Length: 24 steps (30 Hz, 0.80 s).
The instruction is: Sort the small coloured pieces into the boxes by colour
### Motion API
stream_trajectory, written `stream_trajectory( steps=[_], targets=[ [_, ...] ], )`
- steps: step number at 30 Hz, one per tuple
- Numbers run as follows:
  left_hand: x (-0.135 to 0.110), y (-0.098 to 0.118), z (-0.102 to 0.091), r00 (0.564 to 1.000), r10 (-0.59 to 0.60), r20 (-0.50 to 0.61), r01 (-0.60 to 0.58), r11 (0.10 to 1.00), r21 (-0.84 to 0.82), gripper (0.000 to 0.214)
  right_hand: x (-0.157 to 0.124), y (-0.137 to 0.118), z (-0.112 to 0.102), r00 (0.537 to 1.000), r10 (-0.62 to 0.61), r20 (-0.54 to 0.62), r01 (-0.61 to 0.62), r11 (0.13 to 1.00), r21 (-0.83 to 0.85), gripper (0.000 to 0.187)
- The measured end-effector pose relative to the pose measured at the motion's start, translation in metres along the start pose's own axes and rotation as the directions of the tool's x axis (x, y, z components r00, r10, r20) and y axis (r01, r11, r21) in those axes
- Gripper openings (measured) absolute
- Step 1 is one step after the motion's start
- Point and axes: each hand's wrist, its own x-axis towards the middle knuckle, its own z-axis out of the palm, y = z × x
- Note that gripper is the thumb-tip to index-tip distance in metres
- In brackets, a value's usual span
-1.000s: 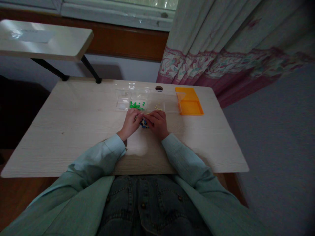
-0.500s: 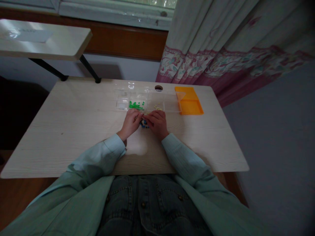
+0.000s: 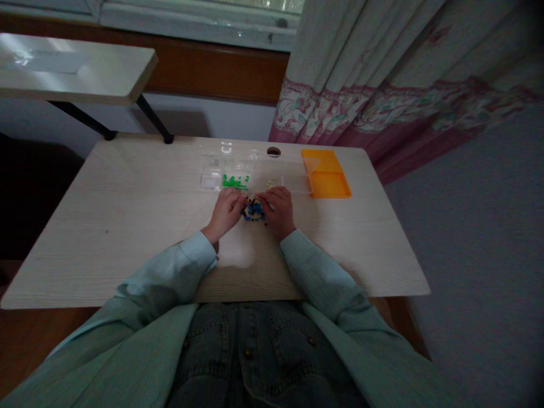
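As my left hand [image 3: 228, 211] and right hand [image 3: 277, 211] curl inward, small blue and black pieces [image 3: 255, 210] lie between them on the desk [image 3: 148, 198], near both (whether either grip holds one, I cannot tell).

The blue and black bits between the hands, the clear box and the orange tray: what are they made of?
Blue and black bits: perhaps plastic, given strong colours; too small to judge finish. Clear box: probably glossy plastic, since the desk shows through, with glints. Orange tray: likely moulded plastic, smooth and uniformly coloured.
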Motion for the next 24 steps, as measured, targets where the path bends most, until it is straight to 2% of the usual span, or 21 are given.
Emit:
stream_trajectory(
  steps=[4,8,11,24],
  targets=[
    [0.0,-0.001,0.0,1.0,-0.013,0.006,0.013,1.0,-0.01,0.048,0.004,0.022,-0.006,0.988,0.1,-0.115,-0.107,0.992,-0.059,0.024],
    [0.0,-0.001,0.001,1.0,-0.015,0.007,0.015,1.0,-0.013,0.049,0.008,0.041,-0.013,0.966,0.206,-0.156,-0.234,0.953,-0.194,0.024],
    [0.0,-0.002,0.002,1.0,-0.006,-0.003,0.006,1.0,-0.015,0.048,0.01,0.044,-0.014,0.954,0.253,-0.162,-0.287,0.927,-0.243,0.023],
    [0.0,-0.002,0.001,1.0,-0.008,-0.009,0.008,1.0,-0.002,0.047,0.009,0.045,-0.013,0.958,0.22,-0.185,-0.261,0.936,-0.237,0.02]
  ],
)
